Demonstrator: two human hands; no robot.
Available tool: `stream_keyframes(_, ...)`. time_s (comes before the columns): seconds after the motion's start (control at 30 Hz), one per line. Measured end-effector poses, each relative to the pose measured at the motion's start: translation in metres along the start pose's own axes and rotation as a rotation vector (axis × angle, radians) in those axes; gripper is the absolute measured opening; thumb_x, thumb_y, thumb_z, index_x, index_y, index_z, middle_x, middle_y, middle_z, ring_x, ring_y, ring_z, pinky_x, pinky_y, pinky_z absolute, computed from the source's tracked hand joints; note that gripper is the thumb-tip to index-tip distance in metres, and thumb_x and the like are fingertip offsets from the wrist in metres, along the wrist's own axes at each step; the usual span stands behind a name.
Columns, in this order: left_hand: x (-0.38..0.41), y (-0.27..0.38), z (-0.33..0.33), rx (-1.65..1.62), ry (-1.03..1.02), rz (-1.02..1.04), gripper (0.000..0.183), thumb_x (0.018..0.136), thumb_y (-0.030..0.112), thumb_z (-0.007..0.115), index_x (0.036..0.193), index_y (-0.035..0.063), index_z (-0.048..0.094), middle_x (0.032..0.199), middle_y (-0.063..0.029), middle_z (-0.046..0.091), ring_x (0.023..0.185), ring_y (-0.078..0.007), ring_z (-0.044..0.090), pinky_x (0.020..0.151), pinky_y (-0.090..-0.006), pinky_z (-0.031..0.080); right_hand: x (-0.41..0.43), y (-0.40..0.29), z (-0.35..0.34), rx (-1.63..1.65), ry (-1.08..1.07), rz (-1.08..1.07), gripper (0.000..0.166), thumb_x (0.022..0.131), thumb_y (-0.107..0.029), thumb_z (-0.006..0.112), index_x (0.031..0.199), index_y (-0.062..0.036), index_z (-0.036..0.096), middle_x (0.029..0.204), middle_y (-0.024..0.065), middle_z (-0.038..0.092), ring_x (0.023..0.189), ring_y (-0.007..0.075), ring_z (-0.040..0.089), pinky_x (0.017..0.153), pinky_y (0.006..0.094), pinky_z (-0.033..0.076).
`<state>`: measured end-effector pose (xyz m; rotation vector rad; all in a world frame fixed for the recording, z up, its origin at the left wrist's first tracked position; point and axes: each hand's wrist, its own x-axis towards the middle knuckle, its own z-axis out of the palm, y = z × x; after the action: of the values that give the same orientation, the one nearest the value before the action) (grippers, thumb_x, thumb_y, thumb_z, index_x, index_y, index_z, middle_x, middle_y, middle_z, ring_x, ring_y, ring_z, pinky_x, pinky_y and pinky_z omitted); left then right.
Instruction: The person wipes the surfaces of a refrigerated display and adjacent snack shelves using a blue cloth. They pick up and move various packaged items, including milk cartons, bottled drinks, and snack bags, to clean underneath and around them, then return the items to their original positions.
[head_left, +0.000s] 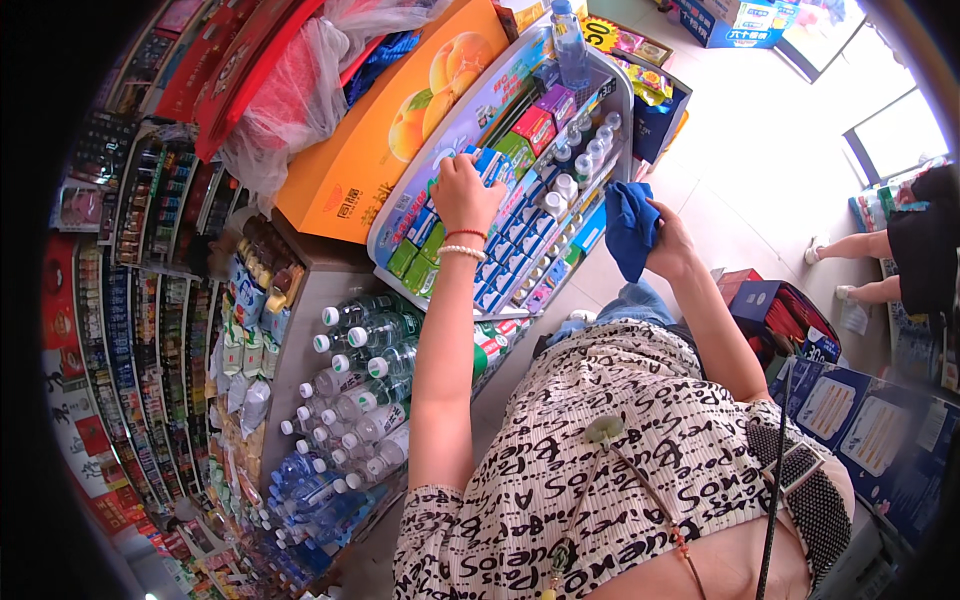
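My left hand (466, 193), with a red string and a pearl bracelet at the wrist, reaches over a tiered display rack (390, 217). Its fingers are on a blue-and-white drink carton (491, 165) in an upper row; whether they grip it or only touch it, I cannot tell. Green cartons (412, 262) stand below it, and red and purple cartons (534, 129) above. In my right hand (673, 240) a crumpled blue cloth (630, 225) hangs beside the rack's right edge. Small white-capped bottles (583, 165) line the rack.
Bottled drinks (375, 375) stand packed left of my forearm. A large orange carton (405, 112) rests behind the rack. Another person's legs (862, 247) show at the far right. Boxes (780, 307) sit on the floor beyond my right arm. A water bottle (571, 52) tops the rack.
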<state>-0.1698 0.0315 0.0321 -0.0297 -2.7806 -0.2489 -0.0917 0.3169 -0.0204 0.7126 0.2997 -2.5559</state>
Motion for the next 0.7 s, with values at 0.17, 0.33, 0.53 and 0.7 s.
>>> stream_keyframes(0.17,0.009,-0.017,0.01,-0.012,-0.096,0.002,0.045,0.07,0.025,0.075,0.107,0.0064,0.058,0.109,-0.0121,0.056,0.099,-0.0294,0.059,0.084,-0.0398,0.051,0.0,0.0,-0.003,0.014,0.009,0.006,0.043,0.098,-0.027,0.04,0.126,0.002,0.054,0.119,0.016,0.063,0.104,0.0277,0.063,0.097,0.0412,0.048)
stream_keyframes(0.33,-0.004,-0.033,0.031,-0.215,-0.095,-0.109,0.044,0.07,0.02,0.078,0.107,0.0082,0.059,0.105,-0.012,0.056,0.092,-0.0285,0.061,0.078,-0.0383,0.053,0.001,-0.001,-0.011,0.045,-0.031,0.01,0.043,0.098,-0.028,0.04,0.126,0.0018,0.054,0.118,0.0156,0.064,0.104,0.0273,0.063,0.097,0.0411,0.049)
stream_keyframes(0.53,-0.015,-0.032,0.046,-0.089,0.023,0.001,0.044,0.071,0.022,0.081,0.107,0.0093,0.059,0.102,-0.0089,0.057,0.098,-0.027,0.058,0.085,-0.041,0.048,0.002,-0.001,-0.014,0.036,-0.003,0.011,0.043,0.098,-0.028,0.04,0.125,0.0025,0.055,0.117,0.0156,0.064,0.103,0.0276,0.064,0.097,0.0415,0.049)
stream_keyframes(0.7,-0.021,-0.024,0.044,0.03,0.072,-0.005,0.046,0.071,0.029,0.082,0.108,0.0116,0.06,0.108,-0.0081,0.053,0.104,-0.0274,0.053,0.09,-0.0437,0.041,0.001,-0.001,-0.011,0.046,0.006,0.007,0.043,0.098,-0.028,0.039,0.125,0.0023,0.055,0.118,0.0155,0.064,0.105,0.0278,0.063,0.098,0.0417,0.048)
